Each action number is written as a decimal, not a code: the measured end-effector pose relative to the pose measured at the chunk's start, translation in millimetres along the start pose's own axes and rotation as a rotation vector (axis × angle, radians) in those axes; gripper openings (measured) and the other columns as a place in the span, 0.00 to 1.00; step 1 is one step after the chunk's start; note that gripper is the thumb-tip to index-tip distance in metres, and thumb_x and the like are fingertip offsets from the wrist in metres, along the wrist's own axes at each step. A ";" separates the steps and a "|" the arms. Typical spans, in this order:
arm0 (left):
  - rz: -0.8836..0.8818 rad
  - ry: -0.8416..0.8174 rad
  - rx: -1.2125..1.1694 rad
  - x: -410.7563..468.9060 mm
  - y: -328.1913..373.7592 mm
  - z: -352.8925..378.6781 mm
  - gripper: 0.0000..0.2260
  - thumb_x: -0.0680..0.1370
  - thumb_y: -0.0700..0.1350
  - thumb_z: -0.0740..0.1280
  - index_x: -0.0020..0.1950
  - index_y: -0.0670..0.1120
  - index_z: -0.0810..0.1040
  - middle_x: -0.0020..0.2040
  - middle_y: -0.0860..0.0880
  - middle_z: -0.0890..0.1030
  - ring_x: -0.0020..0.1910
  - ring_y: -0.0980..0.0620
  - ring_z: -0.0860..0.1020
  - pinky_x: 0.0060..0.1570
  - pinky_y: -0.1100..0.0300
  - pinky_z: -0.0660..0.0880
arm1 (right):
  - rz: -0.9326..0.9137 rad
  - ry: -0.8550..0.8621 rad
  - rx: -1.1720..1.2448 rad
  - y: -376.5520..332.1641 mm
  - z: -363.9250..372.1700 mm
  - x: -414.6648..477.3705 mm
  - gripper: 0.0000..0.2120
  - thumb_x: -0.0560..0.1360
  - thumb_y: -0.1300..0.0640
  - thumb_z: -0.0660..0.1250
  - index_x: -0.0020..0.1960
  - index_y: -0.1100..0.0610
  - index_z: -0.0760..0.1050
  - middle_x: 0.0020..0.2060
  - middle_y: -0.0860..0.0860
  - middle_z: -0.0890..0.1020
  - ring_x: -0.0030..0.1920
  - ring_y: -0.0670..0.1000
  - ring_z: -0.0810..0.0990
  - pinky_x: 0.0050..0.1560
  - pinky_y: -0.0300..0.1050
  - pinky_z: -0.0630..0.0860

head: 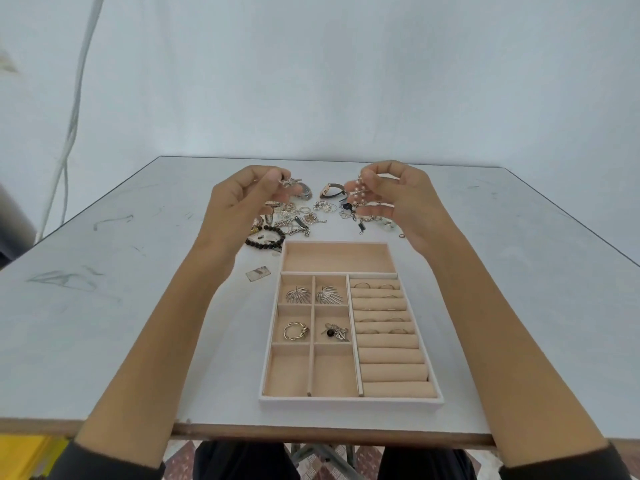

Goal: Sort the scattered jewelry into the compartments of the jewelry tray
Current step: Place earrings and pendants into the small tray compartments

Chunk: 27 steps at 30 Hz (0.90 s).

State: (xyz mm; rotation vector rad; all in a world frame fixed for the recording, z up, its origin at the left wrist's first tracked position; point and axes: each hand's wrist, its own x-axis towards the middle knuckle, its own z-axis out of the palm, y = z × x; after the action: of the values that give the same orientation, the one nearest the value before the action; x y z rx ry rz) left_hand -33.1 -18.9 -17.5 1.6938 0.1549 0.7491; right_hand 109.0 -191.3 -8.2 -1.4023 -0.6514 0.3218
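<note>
- Currently both hands are hovering above the pile of loose jewelry (304, 216), which is lying on the tabletop (138, 323) just beyond the far end of the tray (349, 401).
- The left hand (242, 202) is pinching a small silver piece (289, 182) between thumb and fingers and holding it clear of the pile, probably so it is not dragging neighbouring chains along.
- The right hand (405, 199) is curling its fingers round a pearl strand (358, 194); holding it up seems to be letting it hang free and untangled.
- A black bead bracelet (266, 238) and a watch (330, 190) are waiting in the pile, outside any compartment.
- In the tray, two leaf earrings (298, 295) are sitting in the top pair of small squares, and a ring (295, 331) and a dark-beaded piece (334, 332) in the middle pair. Thin rings are sitting in the padded rolls (388, 341) on the right.
- The wide far compartment (337, 258) is holding nothing, and it is looking the likeliest home for the long pearl strand.
</note>
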 end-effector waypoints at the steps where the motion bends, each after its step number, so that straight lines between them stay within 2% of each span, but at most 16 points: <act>1: -0.001 0.003 -0.009 -4.3 1.4 -2.1 0.07 0.81 0.48 0.61 0.50 0.50 0.79 0.46 0.52 0.85 0.49 0.56 0.81 0.50 0.62 0.73 | -0.006 -0.007 0.005 -1.9 1.1 -0.8 0.03 0.77 0.61 0.66 0.50 0.61 0.75 0.45 0.59 0.84 0.40 0.54 0.82 0.42 0.46 0.82; 7: -0.023 -0.024 -0.017 -35.7 2.8 -10.8 0.07 0.79 0.48 0.63 0.50 0.50 0.80 0.46 0.51 0.85 0.53 0.50 0.81 0.57 0.54 0.72 | -0.022 -0.103 0.025 -11.6 10.4 -8.3 0.02 0.77 0.61 0.67 0.49 0.60 0.76 0.42 0.57 0.84 0.38 0.53 0.81 0.41 0.44 0.80; 9: -0.019 -0.052 -0.010 -46.1 3.6 -12.3 0.07 0.78 0.49 0.64 0.50 0.49 0.80 0.46 0.51 0.85 0.53 0.49 0.81 0.57 0.53 0.72 | -0.009 -0.152 0.017 -13.3 13.0 -10.6 0.03 0.76 0.62 0.67 0.49 0.60 0.76 0.43 0.57 0.84 0.37 0.53 0.80 0.41 0.45 0.79; 13: -0.015 -0.146 -0.011 -63.9 4.5 -15.1 0.08 0.75 0.46 0.64 0.49 0.45 0.80 0.42 0.49 0.85 0.46 0.55 0.81 0.49 0.67 0.73 | 0.005 -0.232 0.009 -16.3 15.9 -14.4 0.04 0.75 0.64 0.68 0.49 0.61 0.76 0.46 0.61 0.82 0.37 0.53 0.78 0.39 0.43 0.77; 15: -0.034 -0.209 -0.010 -71.4 3.1 -17.5 0.06 0.75 0.44 0.65 0.48 0.43 0.80 0.42 0.47 0.85 0.46 0.55 0.81 0.49 0.70 0.73 | 0.007 -0.256 0.014 -17.3 16.7 -15.6 0.04 0.74 0.64 0.68 0.48 0.60 0.77 0.46 0.61 0.83 0.36 0.52 0.79 0.38 0.42 0.77; 20: -0.054 -0.309 0.083 -82.3 -2.1 -22.5 0.05 0.74 0.49 0.69 0.47 0.51 0.82 0.45 0.50 0.85 0.51 0.53 0.82 0.57 0.59 0.71 | -0.002 -0.286 0.020 -18.8 19.6 -17.9 0.03 0.74 0.64 0.69 0.47 0.60 0.77 0.43 0.57 0.84 0.36 0.53 0.79 0.37 0.41 0.77; 24: -0.065 -0.334 0.149 -84.8 -6.0 -26.0 0.11 0.71 0.55 0.69 0.48 0.51 0.82 0.47 0.49 0.85 0.53 0.52 0.81 0.62 0.55 0.70 | -0.002 -0.304 0.013 -19.5 21.8 -19.4 0.03 0.74 0.64 0.69 0.47 0.60 0.77 0.42 0.57 0.84 0.36 0.53 0.79 0.37 0.41 0.76; 27: -0.058 -0.350 0.248 -85.6 -9.2 -25.2 0.07 0.74 0.53 0.71 0.47 0.52 0.83 0.47 0.53 0.85 0.52 0.56 0.80 0.64 0.54 0.68 | -0.002 -0.313 0.010 -19.9 22.7 -20.0 0.03 0.74 0.64 0.68 0.47 0.60 0.77 0.41 0.57 0.84 0.36 0.53 0.79 0.36 0.40 0.76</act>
State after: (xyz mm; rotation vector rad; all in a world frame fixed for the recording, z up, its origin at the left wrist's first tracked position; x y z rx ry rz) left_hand -111.4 -36.9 -57.5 2.0202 0.0529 0.3920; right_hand 76.5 -187.8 7.3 -1.3536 -0.9053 0.5490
